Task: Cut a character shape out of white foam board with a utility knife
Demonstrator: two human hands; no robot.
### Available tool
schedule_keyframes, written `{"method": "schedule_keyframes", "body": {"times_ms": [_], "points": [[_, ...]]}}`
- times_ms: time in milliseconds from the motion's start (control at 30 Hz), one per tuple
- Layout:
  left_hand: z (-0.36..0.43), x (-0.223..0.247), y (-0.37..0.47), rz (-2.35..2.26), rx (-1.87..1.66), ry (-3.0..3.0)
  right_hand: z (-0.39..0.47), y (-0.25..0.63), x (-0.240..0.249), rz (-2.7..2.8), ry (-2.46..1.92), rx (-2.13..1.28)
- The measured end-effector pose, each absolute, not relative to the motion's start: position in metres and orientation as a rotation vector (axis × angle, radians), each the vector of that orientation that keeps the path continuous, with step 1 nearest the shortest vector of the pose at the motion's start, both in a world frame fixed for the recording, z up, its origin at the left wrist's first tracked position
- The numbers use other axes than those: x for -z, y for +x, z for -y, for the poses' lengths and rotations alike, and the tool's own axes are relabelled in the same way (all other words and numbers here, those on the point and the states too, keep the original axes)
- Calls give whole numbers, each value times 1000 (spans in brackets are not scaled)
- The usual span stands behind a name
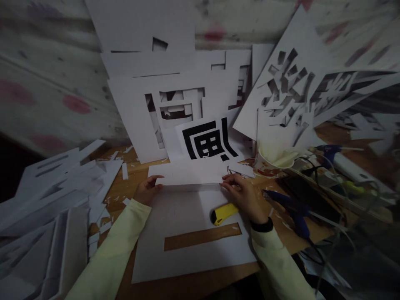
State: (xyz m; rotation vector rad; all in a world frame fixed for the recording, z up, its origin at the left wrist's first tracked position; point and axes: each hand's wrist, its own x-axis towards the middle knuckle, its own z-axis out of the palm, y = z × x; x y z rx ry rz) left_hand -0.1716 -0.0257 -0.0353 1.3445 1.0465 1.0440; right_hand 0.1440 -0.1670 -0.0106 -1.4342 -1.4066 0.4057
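Note:
My left hand (148,189) pinches the left end of a white board strip (190,176). At its other end, the fingers of my right hand (242,193) are closed on it as well. The strip stands tilted above a white board sheet (184,263) with a long rectangular slot cut through it. A yellow utility knife (224,213) lies on that sheet, beside my right wrist. Behind the strip leans a paper (178,141) printed with a bold black character; its lower edge is hidden.
Cut-out white boards (131,116) lean against the patterned cloth at the back. Scraps (62,183) pile up on the left. To the right are a paper cup (270,160) with pieces in it, blue glue guns (290,204), cables and a dark flat object (309,196).

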Motion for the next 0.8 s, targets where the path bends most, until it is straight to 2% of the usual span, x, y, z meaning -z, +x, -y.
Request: {"method": "schedule_keyframes", "body": {"times_ms": [167, 400, 633, 800], "points": [[23, 39, -174, -1026, -1036, 1368, 170, 147, 11, 1390, -1389, -457], [27, 36, -173, -1018, -1039, 1305, 173, 154, 14, 888, -1459, -297], [24, 40, -172, -1048, -1068, 1254, 172, 148, 10, 1337, -1447, -352], [23, 41, -173, -1032, -1004, 1167, 170, 145, 14, 1407, -1431, -408]]}}
